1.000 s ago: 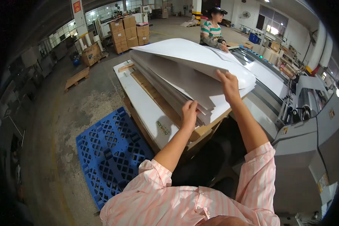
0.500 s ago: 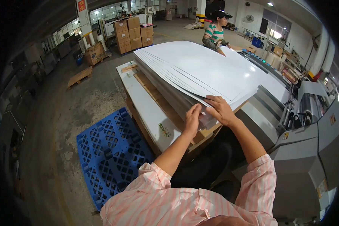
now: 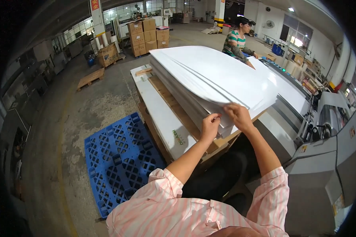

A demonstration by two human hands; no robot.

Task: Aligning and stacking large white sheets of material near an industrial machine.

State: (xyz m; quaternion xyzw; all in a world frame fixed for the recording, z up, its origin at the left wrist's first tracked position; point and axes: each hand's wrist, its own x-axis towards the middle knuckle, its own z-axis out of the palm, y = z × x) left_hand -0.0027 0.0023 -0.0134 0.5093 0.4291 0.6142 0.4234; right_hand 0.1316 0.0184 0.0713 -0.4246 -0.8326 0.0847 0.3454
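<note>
A tall stack of large white sheets (image 3: 209, 75) lies in front of me, its top layers bowed and fanned apart along the near left edge. My right hand (image 3: 240, 117) is closed on the raised near corner of the upper sheets. Beside it and slightly lower, my left hand (image 3: 211, 127) has its fingers curled together against the stack's near corner. Whatever lies between the left fingertips is too small to make out. Under the stack is a wooden pallet (image 3: 168, 94), with a long white board (image 3: 162, 114) along its left side.
A blue plastic pallet (image 3: 120, 156) lies on the floor at left. Grey machinery (image 3: 312, 162) stands close on my right. Across the stack, a person in a striped shirt (image 3: 236, 43) reaches toward the sheets. Cardboard boxes (image 3: 143, 37) and a small wooden pallet (image 3: 91, 78) are farther back.
The right hand has curled tighter on the sheet corner, and the upper sheets bow up more. The left hand's fingers have drawn in. The whole view has shifted slightly.
</note>
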